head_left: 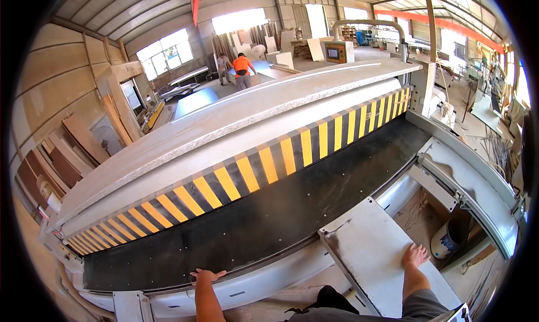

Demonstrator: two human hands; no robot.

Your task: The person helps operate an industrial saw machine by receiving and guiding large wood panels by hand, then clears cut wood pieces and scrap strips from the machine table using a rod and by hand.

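Observation:
My left hand (206,275) rests on the front edge of the black machine bed (269,209), fingers spread, holding nothing. To its right, my right hand (415,255) lies flat with fingers apart on a pale metal support plate (368,246) that juts out toward me. Behind the bed runs a guard bar (264,164) with yellow and black slanted stripes. A long grey machine beam (224,111) spans the width above it. Small bright dots are scattered over the bed's surface.
A white bucket (449,237) stands below the frame at right, beside a metal side rail (466,170). A control box with a screen (336,53) sits beyond the beam. Farther back, a person in an orange top (242,66) and another person (223,63) bend near sheets. Boards lean at left.

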